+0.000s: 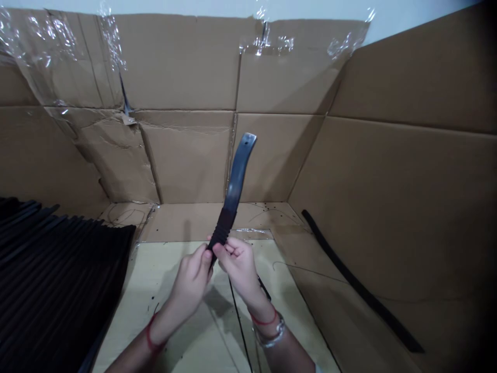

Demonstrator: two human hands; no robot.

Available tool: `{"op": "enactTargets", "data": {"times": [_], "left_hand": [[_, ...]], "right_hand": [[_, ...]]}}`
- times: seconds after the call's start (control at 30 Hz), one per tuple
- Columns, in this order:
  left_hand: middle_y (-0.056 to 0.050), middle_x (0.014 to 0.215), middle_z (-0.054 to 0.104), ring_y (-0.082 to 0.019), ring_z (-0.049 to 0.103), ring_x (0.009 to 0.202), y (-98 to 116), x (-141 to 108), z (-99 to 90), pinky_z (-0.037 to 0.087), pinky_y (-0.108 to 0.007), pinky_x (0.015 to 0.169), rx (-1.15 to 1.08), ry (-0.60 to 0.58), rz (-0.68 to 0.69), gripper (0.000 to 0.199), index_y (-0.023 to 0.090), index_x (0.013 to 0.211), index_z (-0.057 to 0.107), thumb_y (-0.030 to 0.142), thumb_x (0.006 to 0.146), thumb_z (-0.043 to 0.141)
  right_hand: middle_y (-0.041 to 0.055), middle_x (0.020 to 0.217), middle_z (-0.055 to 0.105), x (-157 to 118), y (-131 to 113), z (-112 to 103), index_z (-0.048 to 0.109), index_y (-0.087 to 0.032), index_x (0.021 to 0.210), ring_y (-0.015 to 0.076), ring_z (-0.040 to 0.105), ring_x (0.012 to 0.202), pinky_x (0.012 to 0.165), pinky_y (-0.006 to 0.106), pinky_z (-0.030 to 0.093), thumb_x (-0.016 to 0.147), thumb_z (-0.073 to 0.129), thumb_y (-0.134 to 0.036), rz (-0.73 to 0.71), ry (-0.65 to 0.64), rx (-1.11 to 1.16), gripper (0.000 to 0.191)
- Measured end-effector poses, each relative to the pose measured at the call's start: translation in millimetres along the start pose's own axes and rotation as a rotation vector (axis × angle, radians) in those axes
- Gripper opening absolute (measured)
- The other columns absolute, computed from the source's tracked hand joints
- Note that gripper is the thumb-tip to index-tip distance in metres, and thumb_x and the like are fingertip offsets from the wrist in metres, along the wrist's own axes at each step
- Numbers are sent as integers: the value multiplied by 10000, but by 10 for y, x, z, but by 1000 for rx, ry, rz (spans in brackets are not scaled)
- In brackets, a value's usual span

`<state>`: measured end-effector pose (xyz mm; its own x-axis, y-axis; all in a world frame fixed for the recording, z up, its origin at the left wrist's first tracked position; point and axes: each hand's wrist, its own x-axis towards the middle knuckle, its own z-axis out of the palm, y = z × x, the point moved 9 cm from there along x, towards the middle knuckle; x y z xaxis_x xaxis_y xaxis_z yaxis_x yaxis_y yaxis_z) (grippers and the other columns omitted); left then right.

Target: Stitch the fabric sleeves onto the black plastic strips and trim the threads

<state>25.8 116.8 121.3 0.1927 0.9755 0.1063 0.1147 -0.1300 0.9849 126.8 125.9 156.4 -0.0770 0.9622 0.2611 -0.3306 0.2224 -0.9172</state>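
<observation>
You hold the ribbed black sleeve of a dark metal strip upright above the cardboard floor. Your left hand and right hand both pinch its lower end closed. Stacked black strips lie left; a loose black strip lies right.

Whole setup is basically a cardboard booth: flattened **cardboard walls** patched up with **clear packing tape** along the top. On the left there's a big pile of **black ribbed strips**, and one long **black strip** lies by itself against the right side. A **pale board** covers the floor, and a few **thin wires** are scattered on the cardboard beside it.
</observation>
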Motion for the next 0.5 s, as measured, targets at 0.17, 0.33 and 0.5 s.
{"op": "enactTargets", "data": {"times": [0.17, 0.33, 0.5], "left_hand": [[46, 583, 405, -85, 352, 492, 80, 11, 30, 266, -196, 468, -54, -91, 46, 494, 190, 807, 464, 682, 837, 427], [78, 497, 328, -81, 284, 387, -74, -25, 229, 260, -209, 408, -277, -288, -174, 580, 186, 825, 486, 722, 854, 264], [44, 542, 453, -78, 410, 465, -3, 45, 43, 313, -184, 456, -234, -80, -49, 506, 181, 781, 478, 685, 800, 501]], "right_hand": [[-61, 516, 409, 56, 58, -59, 699, -115, 895, 38, 165, 429, 388, 204, 97, 704, 765, -490, 26, 13, 59, 426], [-76, 468, 353, 57, 73, 20, 622, -136, 685, 36, 165, 404, 380, 208, 104, 723, 753, -482, 44, -83, 49, 371], [-39, 517, 458, 10, -82, -88, 655, -141, 746, 56, 275, 417, 383, 205, 195, 759, 723, -477, -78, 59, -43, 343]]}}
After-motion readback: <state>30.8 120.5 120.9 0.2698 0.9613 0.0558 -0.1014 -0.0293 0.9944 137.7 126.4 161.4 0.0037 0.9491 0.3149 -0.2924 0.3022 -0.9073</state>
